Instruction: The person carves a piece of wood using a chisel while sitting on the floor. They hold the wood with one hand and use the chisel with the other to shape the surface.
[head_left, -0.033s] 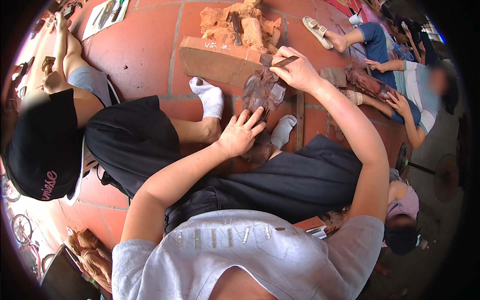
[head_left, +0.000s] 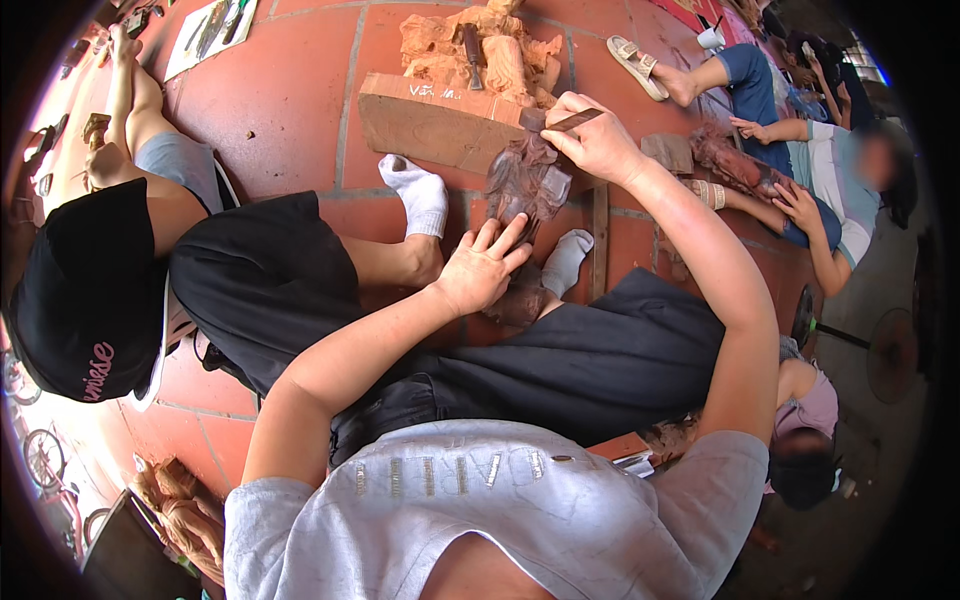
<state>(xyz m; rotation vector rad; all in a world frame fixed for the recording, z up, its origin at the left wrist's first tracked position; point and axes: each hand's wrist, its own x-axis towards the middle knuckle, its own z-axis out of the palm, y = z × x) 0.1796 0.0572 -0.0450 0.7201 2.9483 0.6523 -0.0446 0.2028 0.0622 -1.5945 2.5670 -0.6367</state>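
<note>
A dark reddish-brown carved wooden figure (head_left: 518, 182) stands between my legs, its narrow head end away from me. My left hand (head_left: 480, 268) grips its lower part, the fingers spread over the carving. My right hand (head_left: 592, 140) is closed in a pinch on a thin, flat brown strip (head_left: 575, 121), close beside the figure's head. From here I cannot tell whether the strip is a blade or folded sandpaper. Below my left hand, the figure's dark base (head_left: 520, 302) shows near my leg.
Just beyond the figure lies a thick wooden block (head_left: 430, 120), with a pale rough carving (head_left: 505, 62) and a chisel (head_left: 472, 55) behind it. A person sits at the right beside another dark carving (head_left: 735, 160). Someone in a black cap (head_left: 85, 290) sits close at my left.
</note>
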